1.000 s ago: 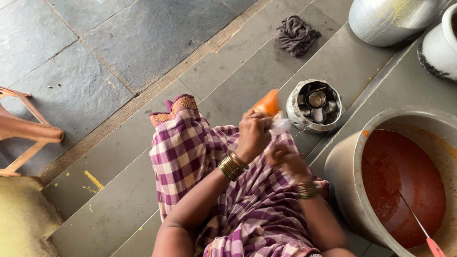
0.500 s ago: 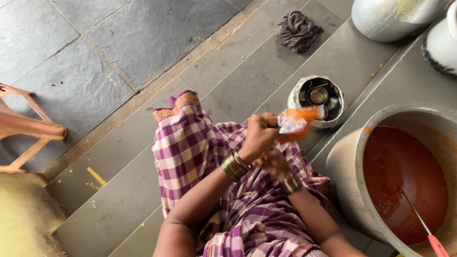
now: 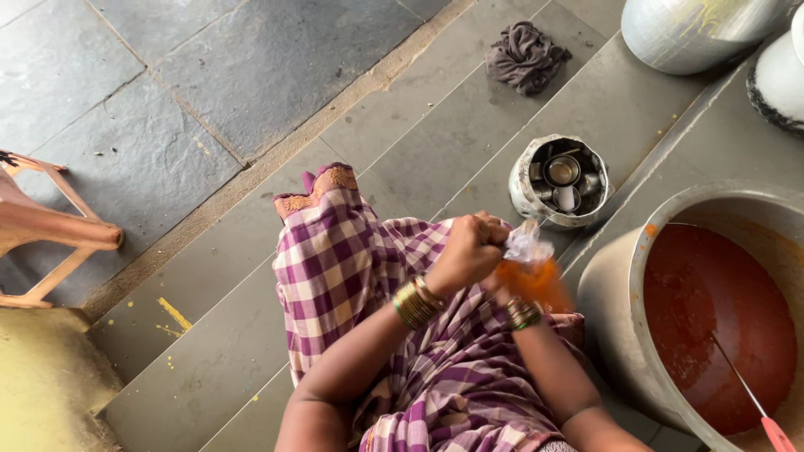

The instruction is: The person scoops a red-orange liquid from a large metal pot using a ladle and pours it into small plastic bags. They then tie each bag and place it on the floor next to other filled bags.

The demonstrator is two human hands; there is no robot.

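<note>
I sit on the stone floor in a purple checked garment (image 3: 352, 276). A small clear plastic bag (image 3: 529, 272) filled with orange-red liquid hangs over my lap. My left hand (image 3: 469, 249) is closed around the bag's twisted clear neck. My right hand (image 3: 512, 303) sits under and behind the bag, mostly hidden by it, with bangles showing at the wrist. A large metal pot (image 3: 607, 293) of red sauce stands just right of my hands, a pink-handled ladle (image 3: 754, 402) resting in it.
A small steel container (image 3: 523, 197) holding little cups stands beyond my hands. A dark crumpled cloth (image 3: 526, 54) lies farther back. Two big vessels (image 3: 695, 33) stand at the top right. A brown plastic stool (image 3: 50, 226) is at the left.
The bag has come down from in front of the steel container to just above my lap, and its top is now gathered and twisted in my left hand.
</note>
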